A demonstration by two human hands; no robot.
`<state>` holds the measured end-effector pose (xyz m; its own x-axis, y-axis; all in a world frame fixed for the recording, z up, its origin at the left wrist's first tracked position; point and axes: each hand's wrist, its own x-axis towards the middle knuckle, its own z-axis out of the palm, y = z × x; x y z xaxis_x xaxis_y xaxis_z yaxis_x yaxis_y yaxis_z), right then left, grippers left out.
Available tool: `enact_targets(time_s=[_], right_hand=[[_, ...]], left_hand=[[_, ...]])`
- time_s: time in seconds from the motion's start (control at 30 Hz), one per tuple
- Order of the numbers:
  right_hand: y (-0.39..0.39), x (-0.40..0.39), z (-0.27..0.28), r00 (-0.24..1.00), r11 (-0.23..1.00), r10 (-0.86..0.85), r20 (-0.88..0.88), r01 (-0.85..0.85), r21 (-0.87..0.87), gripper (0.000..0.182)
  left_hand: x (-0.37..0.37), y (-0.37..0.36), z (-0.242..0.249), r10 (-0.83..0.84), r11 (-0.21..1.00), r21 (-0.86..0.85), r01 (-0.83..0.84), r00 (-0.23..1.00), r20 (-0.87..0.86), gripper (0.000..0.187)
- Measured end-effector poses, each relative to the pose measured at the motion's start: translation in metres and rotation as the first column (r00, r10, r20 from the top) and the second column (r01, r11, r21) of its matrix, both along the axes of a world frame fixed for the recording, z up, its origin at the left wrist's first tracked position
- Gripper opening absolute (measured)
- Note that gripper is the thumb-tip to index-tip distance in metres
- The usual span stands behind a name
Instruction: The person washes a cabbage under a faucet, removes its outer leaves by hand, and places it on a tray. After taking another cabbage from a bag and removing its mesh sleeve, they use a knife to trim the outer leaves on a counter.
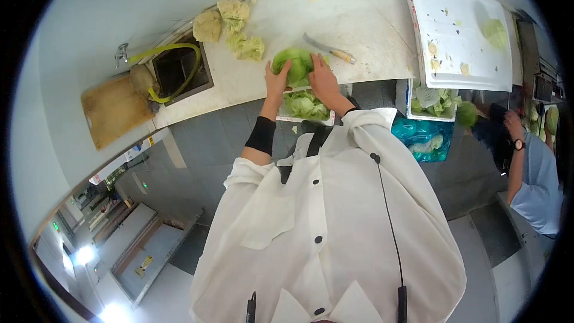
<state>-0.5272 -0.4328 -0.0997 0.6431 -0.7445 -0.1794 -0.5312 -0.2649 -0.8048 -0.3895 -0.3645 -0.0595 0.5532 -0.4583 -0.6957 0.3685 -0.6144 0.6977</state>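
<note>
A round green cabbage [291, 63] sits at the front edge of the white worktop, between both hands. My left hand [277, 82] is curled round its left side, and my right hand [323, 78] grips its right side. Just beyond my right hand lies a curved knife [330, 49] with a wooden handle, touched by neither hand. Directly under the hands, below the worktop edge, is a white foam box [332, 118] filled with loose green leaves [304, 105]. Part of the box is hidden by my wrists.
Pale leafy pieces [233, 15] lie at the back left. Beyond them are a sink [206, 78] with a yellow-green hose and a wooden board [113, 110]. A large white tray [472, 36] with scraps stands right. Below are another leaf box, a blue-green bag [421, 137] and a co-worker [532, 185].
</note>
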Motion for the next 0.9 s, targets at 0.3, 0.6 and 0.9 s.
enact_targets(time_s=[0.3, 0.6, 0.9], right_hand=[[0.0, -0.018, -0.039, 0.979, 0.957, -0.087, 0.187, 0.03, 0.288, 0.066], [0.04, -0.022, -0.031, 0.942, 0.776, -0.332, 0.05, 0.243, 0.582, 0.061], [0.123, 0.004, -0.061, 0.679, 0.418, -0.732, 0.059, 0.38, 0.825, 0.051]], left_hand=[[0.017, 0.026, -0.042, -0.34, 0.938, 0.181, 0.296, 0.679, 0.65, 0.08], [0.03, 0.012, -0.048, -0.322, 0.934, 0.136, 0.33, 0.614, 0.72, 0.095], [0.103, 0.01, -0.047, -0.365, 0.886, -0.017, 0.464, 0.718, 0.593, 0.07]])
